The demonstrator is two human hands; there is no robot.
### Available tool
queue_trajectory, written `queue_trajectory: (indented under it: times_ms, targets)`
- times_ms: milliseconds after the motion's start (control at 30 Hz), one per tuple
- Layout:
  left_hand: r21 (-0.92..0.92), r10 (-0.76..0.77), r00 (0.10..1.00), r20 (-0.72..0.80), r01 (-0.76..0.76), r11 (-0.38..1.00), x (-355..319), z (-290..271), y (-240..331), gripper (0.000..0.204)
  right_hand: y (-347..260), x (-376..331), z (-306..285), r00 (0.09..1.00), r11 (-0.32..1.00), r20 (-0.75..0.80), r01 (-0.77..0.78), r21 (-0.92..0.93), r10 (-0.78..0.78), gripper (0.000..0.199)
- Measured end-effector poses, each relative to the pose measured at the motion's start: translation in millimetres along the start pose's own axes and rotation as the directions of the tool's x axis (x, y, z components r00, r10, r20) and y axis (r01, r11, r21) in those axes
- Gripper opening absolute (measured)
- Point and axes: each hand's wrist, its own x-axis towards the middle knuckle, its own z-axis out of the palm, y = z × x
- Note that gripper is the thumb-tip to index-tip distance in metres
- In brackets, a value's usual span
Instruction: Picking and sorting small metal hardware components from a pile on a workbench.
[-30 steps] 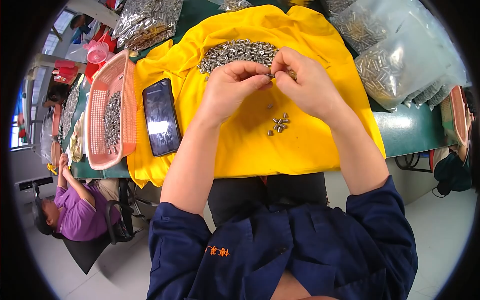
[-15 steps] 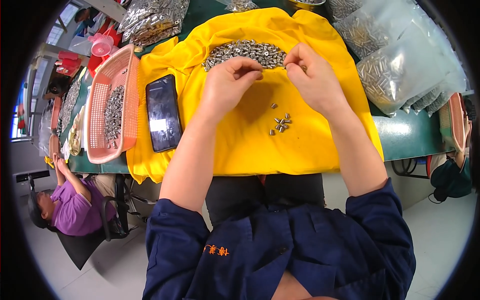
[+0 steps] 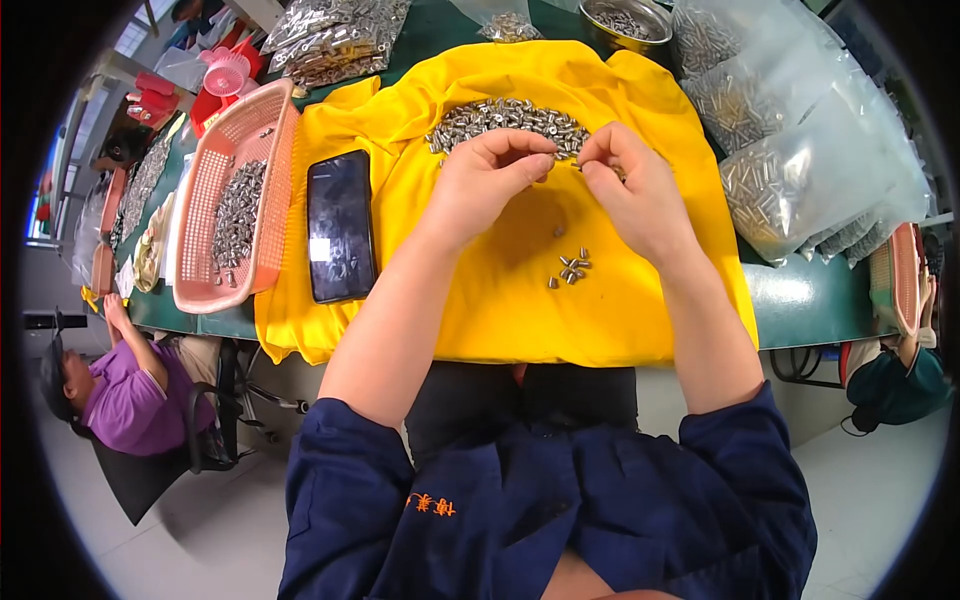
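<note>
My left hand [image 3: 488, 180] and my right hand [image 3: 634, 192] are raised side by side over a yellow cloth [image 3: 500, 300], fingertips pinched together at the near edge of a pile of small silver metal parts [image 3: 505, 120]. Each hand seems to pinch a tiny part, though the pieces are too small to see clearly. A small cluster of the same parts [image 3: 570, 268] lies on the cloth just below my right hand. A black phone [image 3: 338, 226] lies face up on the cloth to the left of my left forearm.
A pink plastic basket [image 3: 200, 250] with metal parts sits left of the cloth. Clear bags of silver parts [image 3: 790, 160] are stacked on the right, more bags [image 3: 330, 40] and a metal bowl [image 3: 625, 20] at the back. A seated person in purple [image 3: 120, 400] is at lower left, another person [image 3: 900, 370] at the right edge.
Both hands have stayed pinched at the pile's near edge, shifting only slightly; the view has tilted a little. The small cluster of parts on the cloth is unchanged.
</note>
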Motion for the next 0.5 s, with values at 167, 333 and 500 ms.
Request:
queue_trajectory:
  times_ms: [167, 333, 500]
  targets:
    - [-0.317, -0.124, 0.987, 0.103, 0.15, 0.936, -1.6, 2.7, 2.7, 0.013, 0.1, -1.0, 1.6, 0.998, 0.977, 0.039, -0.054, 0.206, 0.047, 0.005]
    - [-0.413, -0.099, 0.984, 0.151, 0.154, 0.898, -3.2, 4.6, 3.9, 0.012, -1.7, -0.6, -0.4, 0.998, 0.976, 0.046, -0.061, 0.211, 0.052, 0.005]
    - [-0.387, -0.094, 0.985, 0.145, 0.144, 0.911, -3.2, 5.6, 4.0, 0.011, 0.1, -1.1, 0.2, 0.999, 0.981, 0.028, -0.021, 0.194, 0.016, 0.005]
